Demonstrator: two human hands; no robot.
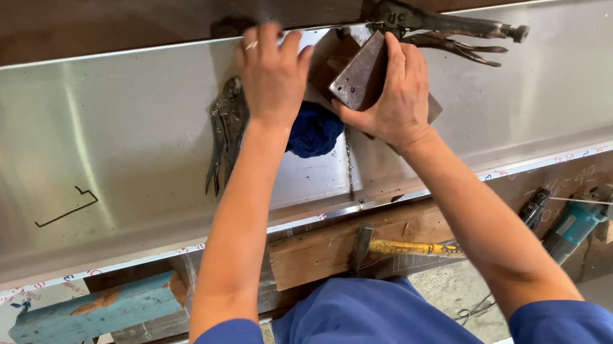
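A long shiny metal sheet [91, 141] with an upturned back edge lies across the workbench. My left hand [271, 73] rests flat on the sheet near its back edge, fingers spread, a ring on one finger. My right hand [392, 95] grips a brown rectangular metal block [362, 77] held against the sheet just right of my left hand. One pair of locking pliers [451, 31] is clamped on the back edge beside the block. A second pair of locking pliers [225, 131] hangs on the sheet left of my left wrist.
A hammer [394, 246] with a yellow handle lies on a wooden beam [315, 251] below the sheet. A teal angle grinder [581, 219] sits at the right, a blue painted wood block [93, 312] at the lower left. A black outline is drawn on the sheet [67, 208].
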